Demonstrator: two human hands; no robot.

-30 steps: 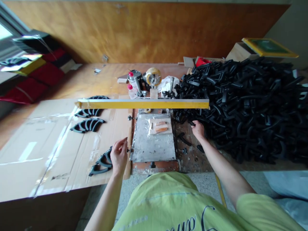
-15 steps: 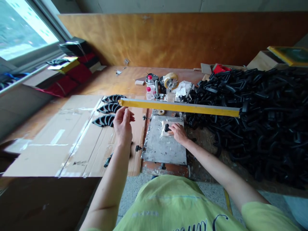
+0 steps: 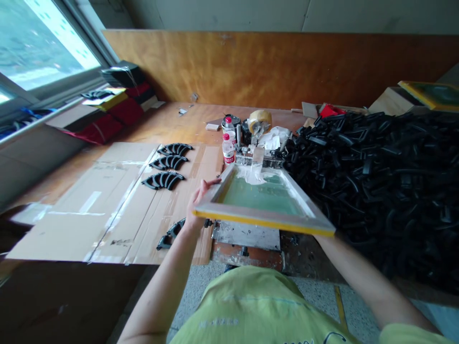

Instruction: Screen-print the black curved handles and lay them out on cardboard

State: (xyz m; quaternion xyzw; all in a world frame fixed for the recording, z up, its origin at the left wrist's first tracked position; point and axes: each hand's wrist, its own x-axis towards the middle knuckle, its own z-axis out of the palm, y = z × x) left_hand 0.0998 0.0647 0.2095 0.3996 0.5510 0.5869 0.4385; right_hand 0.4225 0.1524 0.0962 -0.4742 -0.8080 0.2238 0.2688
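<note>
A screen-printing frame [image 3: 267, 220] with pale green mesh and a yellow front edge is tilted over the metal base plate [image 3: 247, 235], its front side raised. My left hand [image 3: 199, 203] is at its front left corner, closed around the left rail. My right forearm reaches under the frame's right front corner; the hand itself is hidden beneath. A white-smeared squeegee [image 3: 256, 165] stands at the back of the mesh. Left of the frame, several ribbed black curved plastic parts [image 3: 164, 181] lie on flattened cardboard [image 3: 118, 200].
A big heap of black plastic parts [image 3: 376, 181] covers the right of the bench. Behind the frame stand red-capped bottles [image 3: 228, 150], a tape roll [image 3: 260, 120] and crumpled white paper [image 3: 274, 138]. Red and black boxes [image 3: 122, 107] line the left by the window.
The frame has come down from nearly upright to a shallower tilt, covering most of the base plate. My left hand has lowered with it. My right hand has gone out of sight below it.
</note>
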